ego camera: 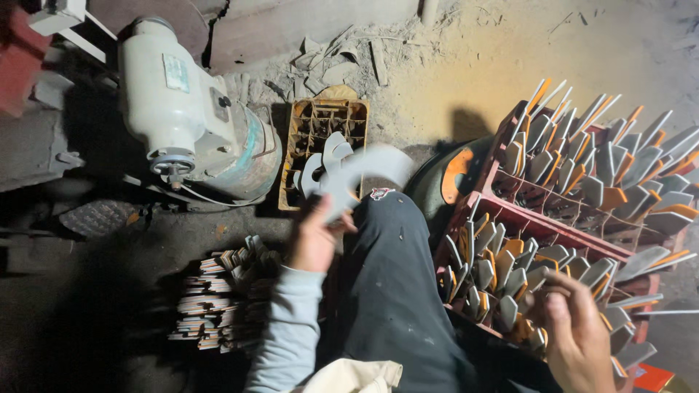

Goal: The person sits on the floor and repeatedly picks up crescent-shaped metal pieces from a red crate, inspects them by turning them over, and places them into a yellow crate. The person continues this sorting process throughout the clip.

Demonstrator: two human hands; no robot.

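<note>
My left hand [314,236] is raised over my knee and grips a flat grey curved piece [360,177], blurred by motion, above a yellow divided crate [324,116] that holds a few similar pieces. My right hand [579,336] reaches into the nearer red crate [542,222], fingers spread among the upright grey and orange flat pieces [502,269]; it holds nothing I can make out. My dark trouser leg [389,284] lies between the two hands.
A second red crate [611,160] full of the same pieces sits behind the first. A pale electric motor [189,109] stands at the upper left. Stacked flat pieces [218,302] lie on the dirty floor left of my arm. Rubble lines the far wall.
</note>
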